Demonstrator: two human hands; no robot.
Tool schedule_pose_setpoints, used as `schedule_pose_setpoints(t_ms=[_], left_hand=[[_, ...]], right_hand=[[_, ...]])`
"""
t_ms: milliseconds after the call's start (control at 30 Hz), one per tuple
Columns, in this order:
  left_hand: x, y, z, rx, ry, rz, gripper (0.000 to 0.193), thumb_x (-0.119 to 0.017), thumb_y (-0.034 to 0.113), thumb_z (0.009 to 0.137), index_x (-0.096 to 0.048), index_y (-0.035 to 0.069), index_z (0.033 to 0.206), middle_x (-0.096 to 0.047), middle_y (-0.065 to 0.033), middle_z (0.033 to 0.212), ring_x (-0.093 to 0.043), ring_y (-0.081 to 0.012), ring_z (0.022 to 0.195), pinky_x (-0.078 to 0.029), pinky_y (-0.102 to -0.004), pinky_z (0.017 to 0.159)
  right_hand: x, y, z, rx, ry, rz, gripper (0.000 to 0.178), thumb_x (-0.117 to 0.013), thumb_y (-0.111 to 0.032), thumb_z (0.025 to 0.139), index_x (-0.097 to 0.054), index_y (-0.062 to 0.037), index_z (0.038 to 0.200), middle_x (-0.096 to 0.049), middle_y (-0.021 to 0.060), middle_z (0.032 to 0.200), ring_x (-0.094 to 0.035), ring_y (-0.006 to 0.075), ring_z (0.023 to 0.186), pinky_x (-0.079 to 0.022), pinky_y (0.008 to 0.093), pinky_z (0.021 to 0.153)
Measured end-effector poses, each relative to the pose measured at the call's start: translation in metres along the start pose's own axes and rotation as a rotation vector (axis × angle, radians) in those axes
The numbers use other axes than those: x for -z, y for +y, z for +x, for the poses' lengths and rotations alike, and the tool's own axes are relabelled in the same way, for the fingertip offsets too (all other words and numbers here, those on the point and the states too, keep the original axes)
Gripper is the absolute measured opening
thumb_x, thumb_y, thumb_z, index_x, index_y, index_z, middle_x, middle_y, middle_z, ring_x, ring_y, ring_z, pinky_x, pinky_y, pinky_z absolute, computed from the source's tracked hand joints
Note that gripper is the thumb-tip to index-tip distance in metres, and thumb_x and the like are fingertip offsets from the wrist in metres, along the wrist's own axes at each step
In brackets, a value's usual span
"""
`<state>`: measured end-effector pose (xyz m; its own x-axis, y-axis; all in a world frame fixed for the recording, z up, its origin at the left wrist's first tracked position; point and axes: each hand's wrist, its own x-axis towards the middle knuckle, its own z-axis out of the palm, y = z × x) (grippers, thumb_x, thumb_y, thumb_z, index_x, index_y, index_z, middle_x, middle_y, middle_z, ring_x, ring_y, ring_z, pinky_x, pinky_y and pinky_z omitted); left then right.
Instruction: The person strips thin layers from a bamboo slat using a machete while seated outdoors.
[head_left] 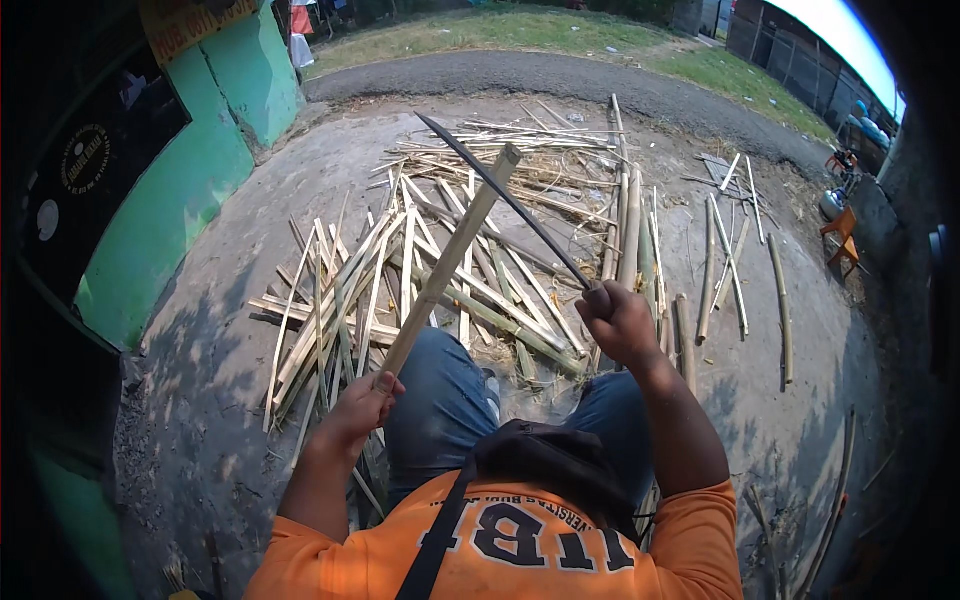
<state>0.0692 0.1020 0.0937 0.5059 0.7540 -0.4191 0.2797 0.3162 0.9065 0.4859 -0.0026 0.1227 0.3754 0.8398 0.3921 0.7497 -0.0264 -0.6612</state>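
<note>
My left hand (365, 405) is closed round the lower end of a bamboo strip (448, 265), which slants up and away to the right. In my right hand (622, 325) is the wooden handle of a machete (510, 200). Its long dark blade runs up to the left and crosses the strip near its top end; whether blade and strip touch, I cannot tell. Beyond my knees lies a heap of split bamboo strips (345, 290), pale and greenish, piled at many angles.
Whole bamboo poles (631, 230) lie lengthwise right of the heap, with more loose poles (782, 310) farther right. A green wall (175, 215) stands at the left. An orange chair (842, 240) is at the far right. Behind the bamboo runs a road (480, 80) with grass beyond.
</note>
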Motion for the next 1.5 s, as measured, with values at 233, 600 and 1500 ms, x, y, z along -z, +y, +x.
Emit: schedule_pose_setpoints(t_ms=[233,600,1500], left_hand=[[0.010,-0.019,0.017,0.142,0.054,0.210,0.046,-0.050,0.050,0.110,-0.064,0.007,0.097,-0.052,0.0023,0.077,-0.047,-0.0093,0.068,-0.040,-0.0266,0.062],[0.045,-0.030,0.035,0.120,0.073,0.532,0.053,-0.050,0.053,0.109,-0.066,0.004,0.096,-0.059,-0.0043,0.079,-0.055,-0.0150,0.074,-0.046,-0.0339,0.070],[0.017,-0.033,0.026,-0.059,0.153,0.761,0.051,-0.049,0.048,0.110,-0.063,0.001,0.096,-0.064,-0.0079,0.082,-0.061,-0.0202,0.076,-0.048,-0.0368,0.072]], right_hand=[[-0.091,0.030,0.039,0.201,-0.336,-0.294,0.032,-0.072,-0.041,0.091,-0.067,-0.0103,0.088,-0.069,0.0177,0.075,-0.070,0.0412,0.075,-0.056,0.0514,0.068],[-0.137,0.034,0.032,0.270,-0.321,-0.275,0.028,-0.065,-0.036,0.098,-0.069,-0.0114,0.086,-0.066,0.0174,0.067,-0.068,0.0412,0.066,-0.054,0.0529,0.061],[-0.129,0.032,0.023,0.293,-0.274,-0.284,0.028,-0.068,-0.034,0.095,-0.070,-0.0117,0.080,-0.066,0.0165,0.067,-0.068,0.0390,0.065,-0.054,0.0511,0.061]])
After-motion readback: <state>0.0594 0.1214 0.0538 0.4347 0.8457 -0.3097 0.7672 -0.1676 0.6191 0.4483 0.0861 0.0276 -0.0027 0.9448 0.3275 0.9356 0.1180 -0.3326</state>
